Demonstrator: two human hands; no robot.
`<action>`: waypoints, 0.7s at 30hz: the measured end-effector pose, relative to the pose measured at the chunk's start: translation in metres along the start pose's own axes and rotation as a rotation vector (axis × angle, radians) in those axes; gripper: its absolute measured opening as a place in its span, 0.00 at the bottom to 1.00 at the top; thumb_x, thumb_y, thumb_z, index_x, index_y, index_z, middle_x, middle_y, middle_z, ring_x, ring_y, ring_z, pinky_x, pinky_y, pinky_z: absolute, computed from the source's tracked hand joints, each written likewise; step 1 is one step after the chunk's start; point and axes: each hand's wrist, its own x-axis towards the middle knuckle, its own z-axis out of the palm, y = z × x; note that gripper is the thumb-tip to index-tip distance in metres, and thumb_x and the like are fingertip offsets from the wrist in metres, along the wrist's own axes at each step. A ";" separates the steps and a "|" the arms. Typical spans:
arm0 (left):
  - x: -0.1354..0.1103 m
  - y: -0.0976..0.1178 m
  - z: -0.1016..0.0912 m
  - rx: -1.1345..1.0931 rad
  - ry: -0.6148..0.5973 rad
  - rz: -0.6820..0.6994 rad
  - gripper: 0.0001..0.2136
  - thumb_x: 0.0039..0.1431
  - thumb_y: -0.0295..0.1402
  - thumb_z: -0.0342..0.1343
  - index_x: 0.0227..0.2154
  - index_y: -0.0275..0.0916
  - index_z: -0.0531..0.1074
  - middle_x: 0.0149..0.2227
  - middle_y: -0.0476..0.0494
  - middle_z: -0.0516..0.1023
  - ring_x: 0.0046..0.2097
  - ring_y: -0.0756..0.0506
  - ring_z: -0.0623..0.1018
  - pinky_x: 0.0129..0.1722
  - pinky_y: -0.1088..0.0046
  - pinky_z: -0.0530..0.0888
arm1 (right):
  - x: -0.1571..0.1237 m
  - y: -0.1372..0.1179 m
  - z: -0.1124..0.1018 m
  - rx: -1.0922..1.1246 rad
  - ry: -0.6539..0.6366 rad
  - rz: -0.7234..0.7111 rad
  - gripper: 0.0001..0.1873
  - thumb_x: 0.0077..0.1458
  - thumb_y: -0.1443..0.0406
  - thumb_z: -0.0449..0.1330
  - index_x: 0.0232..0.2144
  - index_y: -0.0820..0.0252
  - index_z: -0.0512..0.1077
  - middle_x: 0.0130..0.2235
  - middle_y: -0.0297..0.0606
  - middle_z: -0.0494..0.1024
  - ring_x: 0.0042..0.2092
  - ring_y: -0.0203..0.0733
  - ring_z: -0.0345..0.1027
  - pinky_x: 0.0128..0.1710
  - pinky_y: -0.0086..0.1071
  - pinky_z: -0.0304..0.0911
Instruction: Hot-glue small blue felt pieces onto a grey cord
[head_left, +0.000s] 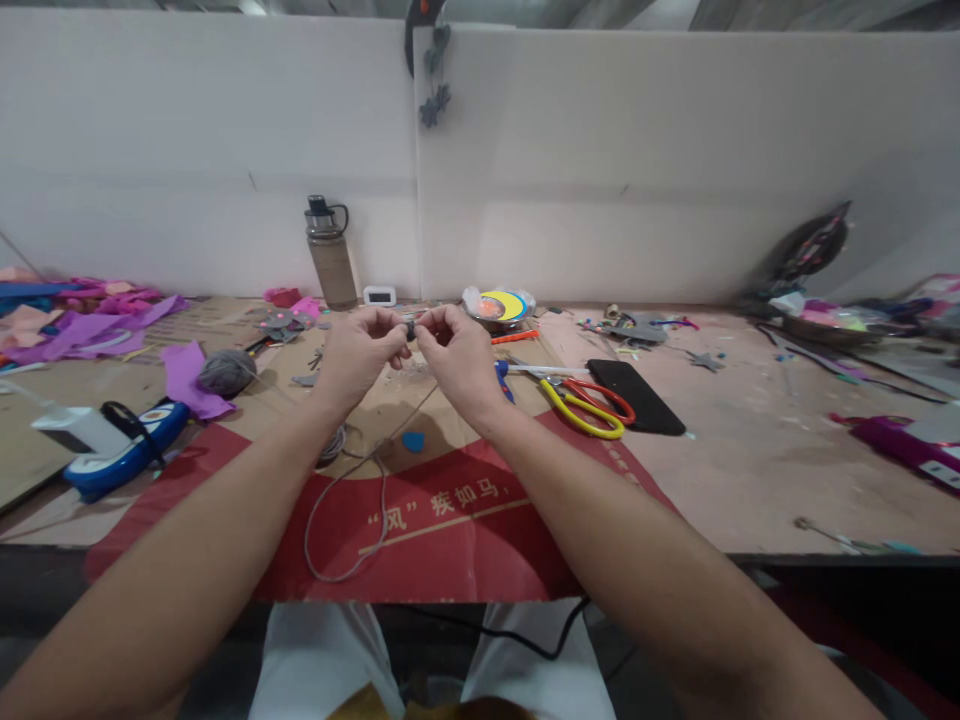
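My left hand [362, 350] and my right hand [455, 355] meet above the middle of the table, fingertips pinched together. Between them is a small dark grey piece [410, 330], mostly covered by the fingers, so its kind cannot be made out. A thin grey yarn [384, 490] runs down from near my right hand and loops over the red printed sheet [450, 540]. A ball of grey yarn [227, 373] lies left of my left hand. Scissors with red and yellow handles [581, 408] rest to the right of my right wrist.
A black phone [637, 398] lies beside the scissors. Behind stand a bottle [330, 260], a small white clock [379, 296] and a bowl of craft bits [501, 308]. Coloured felt scraps [97, 325] and a blue power strip [124, 455] are at left; a magenta power strip [907, 450] is at right.
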 end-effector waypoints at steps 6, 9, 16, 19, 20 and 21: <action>-0.003 0.002 0.001 0.131 0.016 0.066 0.03 0.50 0.30 0.59 0.27 0.36 0.71 0.21 0.50 0.73 0.21 0.53 0.72 0.21 0.78 0.69 | -0.001 0.002 0.000 -0.094 0.021 -0.029 0.03 0.52 0.66 0.56 0.27 0.58 0.67 0.29 0.32 0.73 0.30 0.34 0.63 0.34 0.31 0.60; -0.003 0.000 0.000 0.237 0.042 0.125 0.03 0.49 0.31 0.59 0.27 0.37 0.72 0.22 0.49 0.74 0.22 0.52 0.72 0.21 0.78 0.69 | -0.001 0.003 0.000 -0.110 0.027 -0.033 0.03 0.52 0.65 0.56 0.27 0.58 0.67 0.29 0.33 0.73 0.31 0.35 0.64 0.34 0.32 0.60; -0.003 0.000 -0.001 0.324 0.026 0.154 0.03 0.50 0.30 0.58 0.28 0.38 0.73 0.23 0.49 0.74 0.22 0.53 0.70 0.21 0.78 0.66 | 0.000 0.004 0.000 -0.103 0.036 -0.035 0.02 0.50 0.66 0.56 0.26 0.57 0.66 0.27 0.32 0.72 0.30 0.35 0.64 0.34 0.32 0.60; -0.004 0.002 0.001 0.207 -0.007 0.089 0.03 0.51 0.31 0.58 0.28 0.38 0.72 0.20 0.51 0.73 0.19 0.54 0.67 0.18 0.78 0.63 | 0.000 0.004 0.001 -0.095 0.038 -0.025 0.03 0.50 0.66 0.55 0.26 0.57 0.64 0.26 0.31 0.71 0.29 0.34 0.63 0.33 0.31 0.60; -0.005 0.002 0.002 0.170 -0.014 0.068 0.03 0.52 0.31 0.58 0.28 0.38 0.72 0.20 0.51 0.73 0.18 0.54 0.66 0.18 0.78 0.62 | 0.000 0.004 0.001 -0.090 0.038 -0.021 0.03 0.50 0.65 0.55 0.25 0.57 0.64 0.26 0.31 0.71 0.29 0.34 0.63 0.33 0.31 0.60; -0.005 0.003 0.003 0.140 -0.017 0.050 0.03 0.52 0.32 0.58 0.28 0.38 0.71 0.20 0.51 0.73 0.18 0.54 0.67 0.17 0.78 0.62 | 0.000 0.004 0.001 -0.086 0.036 -0.017 0.04 0.50 0.65 0.55 0.25 0.57 0.64 0.26 0.31 0.71 0.29 0.34 0.63 0.33 0.31 0.60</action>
